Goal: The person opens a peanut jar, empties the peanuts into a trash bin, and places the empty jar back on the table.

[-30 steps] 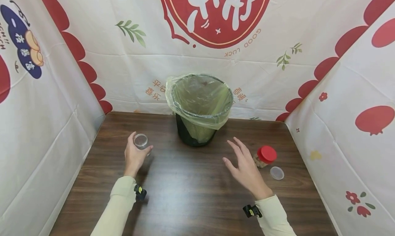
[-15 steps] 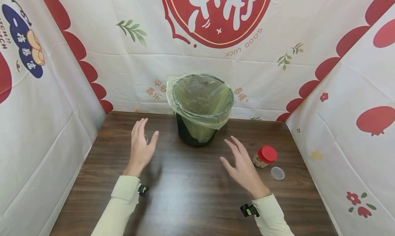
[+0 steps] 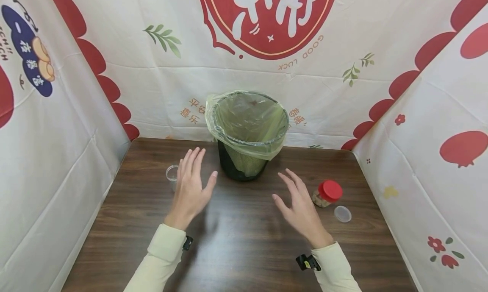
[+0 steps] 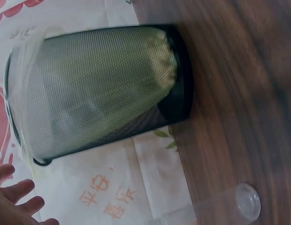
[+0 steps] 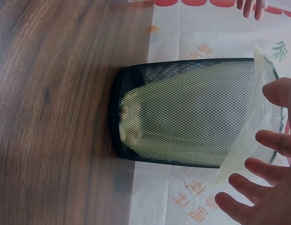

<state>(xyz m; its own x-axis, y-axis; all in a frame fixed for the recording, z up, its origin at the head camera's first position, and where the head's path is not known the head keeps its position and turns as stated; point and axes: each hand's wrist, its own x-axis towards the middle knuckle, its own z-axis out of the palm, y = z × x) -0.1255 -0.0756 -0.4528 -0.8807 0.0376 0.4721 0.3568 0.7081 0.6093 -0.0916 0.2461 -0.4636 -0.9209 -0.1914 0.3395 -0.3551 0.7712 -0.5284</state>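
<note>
My left hand (image 3: pixel 190 194) is held above the table with its fingers extended and thumb spread, holding nothing. Just left of it stands a clear jar (image 3: pixel 171 172), partly hidden by the hand and also visible in the left wrist view. On the other side, my right hand (image 3: pixel 303 213) hovers with spread, slightly bent fingers, and nothing is in its grasp. Beyond both hands stands a black mesh trash bin (image 5: pixel 183 112), lined with a pale green plastic bag (image 3: pixel 248 122). A jar with a red lid (image 3: pixel 330 191) and light-coloured chunks inside is to the right of the right hand.
A small round translucent lid (image 3: pixel 342 214) lies near the red-lidded jar. The dark wooden table (image 3: pixel 236 249) is enclosed at the back and both sides by printed white cloth (image 3: pixel 152 93). A wrist camera (image 3: pixel 308 262) sits at the right cuff.
The left hand has let go of the clear jar, lifted away and moved right, leaving the jar on the table. The right hand has barely moved.
</note>
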